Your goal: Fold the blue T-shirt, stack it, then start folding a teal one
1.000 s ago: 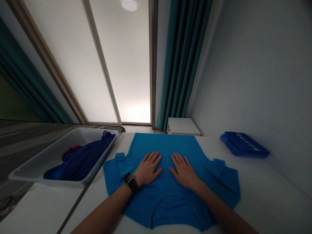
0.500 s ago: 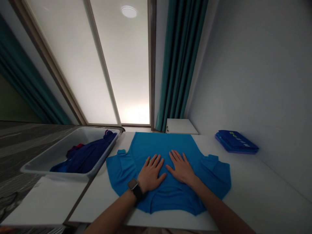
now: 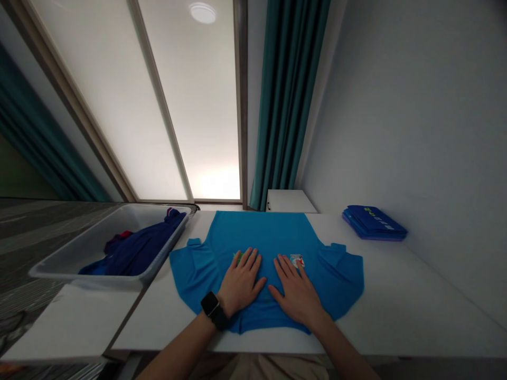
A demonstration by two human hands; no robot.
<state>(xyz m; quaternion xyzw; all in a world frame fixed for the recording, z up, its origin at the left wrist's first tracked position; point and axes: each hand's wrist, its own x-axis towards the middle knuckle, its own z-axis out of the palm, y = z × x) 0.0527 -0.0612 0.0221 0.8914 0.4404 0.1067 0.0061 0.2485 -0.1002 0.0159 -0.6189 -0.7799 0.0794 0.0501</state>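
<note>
A bright blue short-sleeved shirt (image 3: 261,232) lies spread on the white table (image 3: 396,295), its sleeves out to both sides and its collar end towards me. My left hand (image 3: 242,282) rests flat on the left of its chest, fingers outstretched, partly covering a small green mark. On the right of the chest, my right hand (image 3: 296,290) lies flat with fingers a little apart, beside a small colourful printed logo (image 3: 297,260). Both palms press on the cloth and neither grips it. A dark watch (image 3: 214,309) is on my left wrist.
At the left, a translucent plastic bin (image 3: 51,266) holds dark blue and red clothes (image 3: 138,248). A stack of folded blue garments (image 3: 374,222) sits on the table's right by the wall. A low white cabinet (image 3: 291,200) stands beyond the far edge, before the teal curtain (image 3: 287,105).
My hands have slid slightly towards me over the shirt, uncovering the logo by my right hand. The view has shifted a little. The collar edge now shows less.
</note>
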